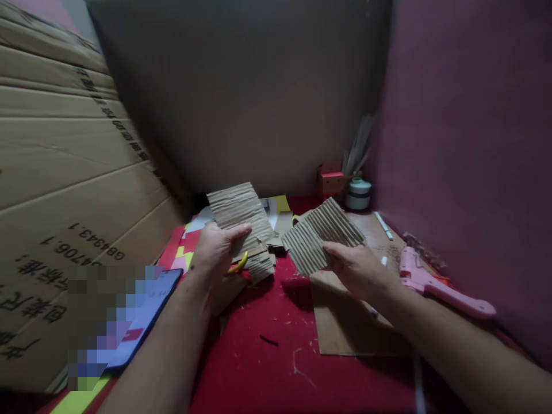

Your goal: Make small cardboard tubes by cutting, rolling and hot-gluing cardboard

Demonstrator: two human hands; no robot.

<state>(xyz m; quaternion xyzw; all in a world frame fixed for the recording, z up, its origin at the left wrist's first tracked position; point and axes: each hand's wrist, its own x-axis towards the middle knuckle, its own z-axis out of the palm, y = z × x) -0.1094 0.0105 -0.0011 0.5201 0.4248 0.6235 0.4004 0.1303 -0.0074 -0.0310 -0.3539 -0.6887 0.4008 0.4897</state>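
My left hand [218, 244] pinches a squarish piece of corrugated cardboard [239, 207], thumb on its ribbed face. A second ribbed cardboard piece [321, 230], with deeper ridges, is gripped at its lower right edge by my right hand [351, 261]. Both pieces are held up above the red tabletop [267, 356], tilted and apart from each other. Just below the left piece shows a yellow scissor handle [239, 264], partly hidden, beside a small ribbed cardboard scrap [261, 268]. Under my right hand lies a flat brown cardboard sheet [345, 333].
A pink glue gun [444, 290] rests at the right, near white glue sticks [383, 226]. A pale blue pot [357, 194] and a small red box [331, 181] stand at the back. On the left are a tablet-like screen [146, 316] and a large cardboard box [64, 161].
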